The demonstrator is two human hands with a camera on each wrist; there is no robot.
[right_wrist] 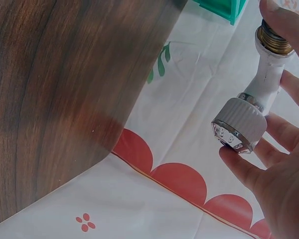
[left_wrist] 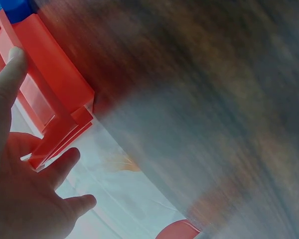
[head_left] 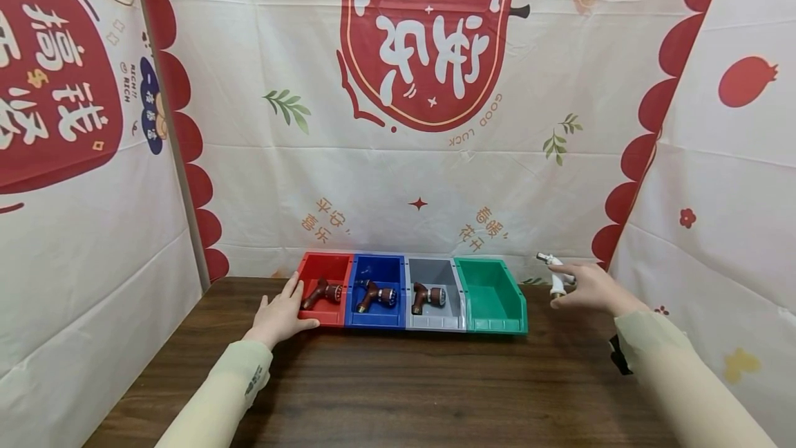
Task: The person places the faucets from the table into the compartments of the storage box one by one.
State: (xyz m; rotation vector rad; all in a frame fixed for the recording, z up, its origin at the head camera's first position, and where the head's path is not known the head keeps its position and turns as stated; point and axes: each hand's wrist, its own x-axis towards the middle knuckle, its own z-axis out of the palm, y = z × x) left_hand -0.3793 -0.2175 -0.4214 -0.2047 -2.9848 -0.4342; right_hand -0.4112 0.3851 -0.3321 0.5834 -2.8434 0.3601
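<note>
My right hand (head_left: 591,287) holds a white valve (head_left: 557,283) in the air to the right of the green bin (head_left: 494,325). In the right wrist view the valve's ribbed knob (right_wrist: 240,122) and brass threaded end (right_wrist: 272,41) show, with fingers and thumb around it. My left hand (head_left: 278,314) touches the left side of the red bin (head_left: 326,263), its fingers spread and thumb at the front lip. A brown valve (head_left: 323,292) lies in the red bin, another brown valve (head_left: 376,296) in the blue bin (head_left: 373,321), and a third brown valve (head_left: 428,298) in the grey bin (head_left: 435,322).
The bins stand side by side in a row near the far edge of a dark wooden table (head_left: 385,386). Printed white cloth (head_left: 236,178) hangs behind the table and on both sides, with red scalloped bands at the corners.
</note>
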